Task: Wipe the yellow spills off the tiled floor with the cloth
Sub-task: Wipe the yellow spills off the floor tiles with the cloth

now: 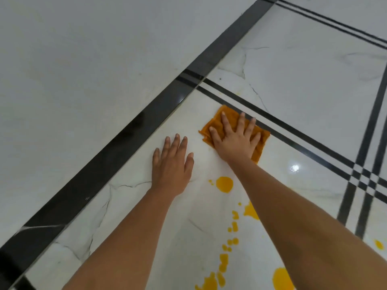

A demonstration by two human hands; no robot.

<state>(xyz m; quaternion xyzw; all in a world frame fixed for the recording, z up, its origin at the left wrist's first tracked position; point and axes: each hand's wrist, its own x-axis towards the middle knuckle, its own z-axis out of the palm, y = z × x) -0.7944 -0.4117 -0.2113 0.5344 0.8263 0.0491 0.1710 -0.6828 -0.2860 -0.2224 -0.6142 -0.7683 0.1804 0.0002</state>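
Just right of the frame's centre, the folded orange-brown terry cloth (228, 124) lies flat on the glossy white marble-veined tiled floor (303, 91), its far corner touching the pair of thin black inlay lines (293, 135) that run down toward the right edge; the right hand (235, 138) rests palm-down on top of it, fingers straight and spread wide, pressing rather than clutching, so the cloth shows beyond the fingertips above and past the hand's right side, with its near corner poking out beside the wrist; the left hand (170, 164) lies flat on bare tile just to the left of the cloth, apart from it, fingers straight and close together, holding nothing; both forearms reach in from the lower edge. Below the cloth, between the two arms, sit the bright yellow liquid spills (224, 184): a round blot nearest the cloth but clear of it, then a trail of smaller drops and larger splashes running down to the bottom edge; one more small spot lies at the lower right. A broad black polished border strip (117, 143) crosses diagonally from the lower left to the top, left of both hands.
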